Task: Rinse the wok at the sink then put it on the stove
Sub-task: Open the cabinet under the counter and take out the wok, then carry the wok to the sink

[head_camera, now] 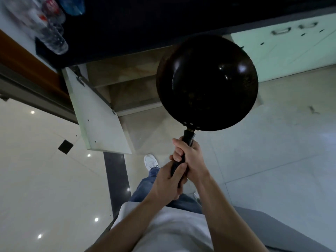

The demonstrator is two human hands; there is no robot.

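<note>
Wok (207, 82): in the air, just beyond both hands.
Right hand (190, 153): curled round the handle (189, 138).
Left hand (167, 182): curled round the handle's end.
Floor (272, 142): pale glossy tiles underneath.
Desk (136, 30): dark, ahead; cupboard door (98, 115) open beneath.

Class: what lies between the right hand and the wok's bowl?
Head view: only a bare stretch of handle separates right hand from wok.

The right hand (190, 154) grips the black wok's (207, 82) handle (189, 137) just below the bowl. The left hand (168, 182) grips the handle's end, touching the right. Left of the wok an open cabinet door (98, 115) hangs under a dark countertop (145, 24). Plastic bottles (52, 33) stand far up-left of the wok.
</note>
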